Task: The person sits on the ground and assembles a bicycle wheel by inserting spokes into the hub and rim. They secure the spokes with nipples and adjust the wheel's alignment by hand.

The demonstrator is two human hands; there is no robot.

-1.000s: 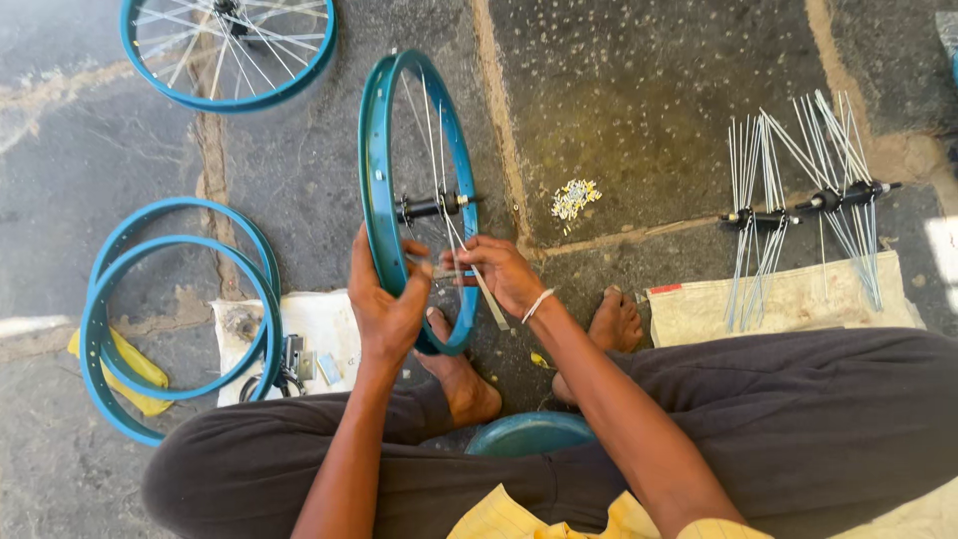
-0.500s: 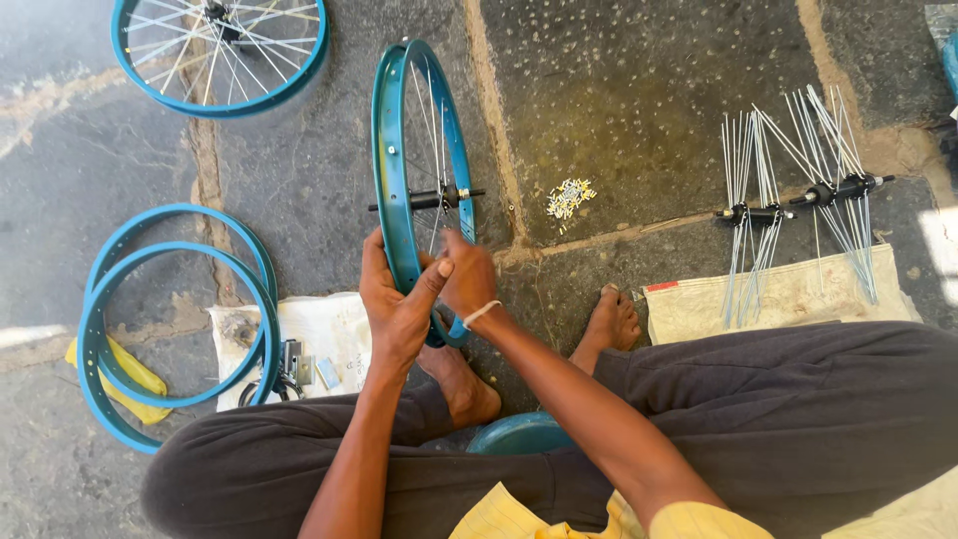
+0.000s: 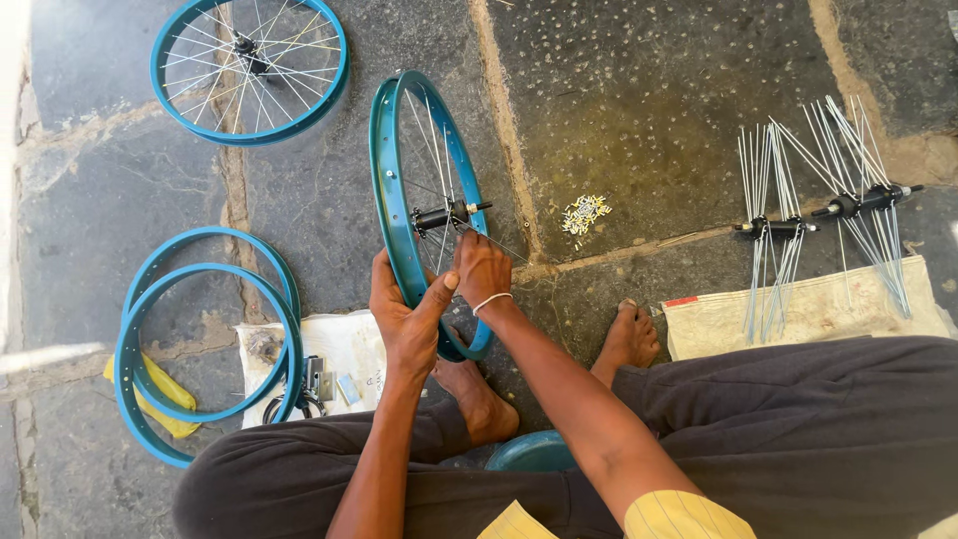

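Observation:
A teal bicycle wheel rim (image 3: pixel 384 170) stands upright on the stone floor in front of me, with thin spokes running to a black hub (image 3: pixel 439 216). My left hand (image 3: pixel 401 317) grips the near part of the rim. My right hand (image 3: pixel 481 269) reaches through beside the rim and pinches a spoke just below the hub. My bare feet (image 3: pixel 629 337) rest on the floor below the wheel.
A finished spoked teal wheel (image 3: pixel 249 68) lies at the top left. Two bare teal rims (image 3: pixel 205 339) lie at the left over a yellow cloth. Two hubs with loose spokes (image 3: pixel 788 228) lie right, a pile of small nipples (image 3: pixel 584 213) in the middle, white sacks on the floor.
Both hands have shifted on the upright wheel: the left hand moved to grip the rim, and the right hand drew closer to the hub. The wheel has turned a little.

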